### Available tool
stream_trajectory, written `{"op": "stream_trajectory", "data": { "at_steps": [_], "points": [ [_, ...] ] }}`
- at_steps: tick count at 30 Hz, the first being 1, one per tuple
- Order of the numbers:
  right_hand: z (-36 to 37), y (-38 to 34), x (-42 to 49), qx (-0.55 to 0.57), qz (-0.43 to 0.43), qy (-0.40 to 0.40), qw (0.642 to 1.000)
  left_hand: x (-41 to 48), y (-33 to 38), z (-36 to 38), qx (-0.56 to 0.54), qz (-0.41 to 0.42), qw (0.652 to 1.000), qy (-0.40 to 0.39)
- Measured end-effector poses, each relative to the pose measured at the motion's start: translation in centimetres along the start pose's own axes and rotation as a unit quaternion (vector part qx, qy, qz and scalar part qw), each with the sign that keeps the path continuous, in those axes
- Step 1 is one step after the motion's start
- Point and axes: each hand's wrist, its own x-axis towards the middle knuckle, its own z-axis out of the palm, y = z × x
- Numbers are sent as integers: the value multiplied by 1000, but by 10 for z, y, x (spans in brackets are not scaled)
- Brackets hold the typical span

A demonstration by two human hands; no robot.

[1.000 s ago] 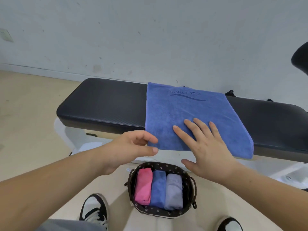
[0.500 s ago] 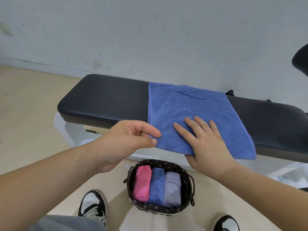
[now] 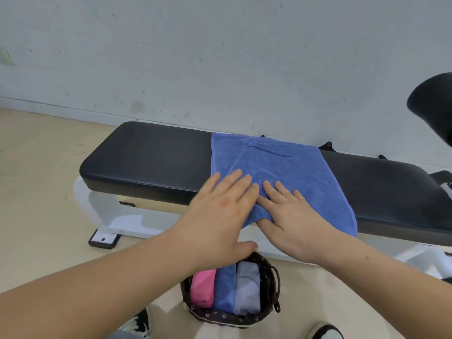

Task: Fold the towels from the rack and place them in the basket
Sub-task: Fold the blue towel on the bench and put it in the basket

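A blue towel [image 3: 281, 167] lies spread across a black padded bench [image 3: 146, 160], its near edge hanging over the front. My left hand [image 3: 217, 211] lies flat with straight fingers on the towel's near left part. My right hand [image 3: 291, 214] presses flat on the towel beside it, with the thumb tucked under the towel's near edge. On the floor below stands a dark woven basket [image 3: 271, 311] holding a folded pink towel [image 3: 203, 287], a folded blue towel [image 3: 223, 289] and a folded grey towel [image 3: 248, 287] side by side.
The bench stands on white legs [image 3: 102, 211] against a pale wall. A black rounded object [image 3: 433, 106] juts in at the right edge. My shoes [image 3: 325, 331] are on the beige floor either side of the basket.
My left hand has opened from a loose curl and moved right onto the towel's left part. My right hand stays flat on the towel, and the near left corner has bunched inward.
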Motion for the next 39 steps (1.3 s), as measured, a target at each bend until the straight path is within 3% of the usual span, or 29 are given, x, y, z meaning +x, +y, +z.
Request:
{"op": "stream_trajectory", "data": {
  "at_steps": [4, 8, 11, 14, 16, 18, 23, 28, 39],
  "points": [
    [-7, 0, -1, 36, 2, -16, 999, 16, 7, 9, 66, -8, 996, -54],
    [-4, 6, -5, -1, -9, -23, 1000, 11, -13, 1, 84, 30, 996, 6],
    [-6, 7, -5, 4, -14, -17, 1000, 8, -15, -13, 66, -16, 997, 22],
    [-10, 12, -5, 25, -13, -17, 999, 10, -17, -14, -71, -93, 992, -38],
    [-11, 18, -6, 35, -18, -12, 999, 8, -17, -21, -210, -86, 970, -90],
    [-11, 21, -9, 44, -21, -9, 999, 10, -18, -31, -254, -109, 954, -113],
    [-20, 13, -13, -4, -40, -7, 999, 38, -52, -21, -200, -242, 949, -19],
    [-23, 10, -11, -20, -38, 9, 999, 63, -66, 4, -177, -313, 933, -21],
    [-21, 9, -7, -23, -33, 21, 999, 77, -81, 14, -218, -345, 913, 13]
  ]
}}
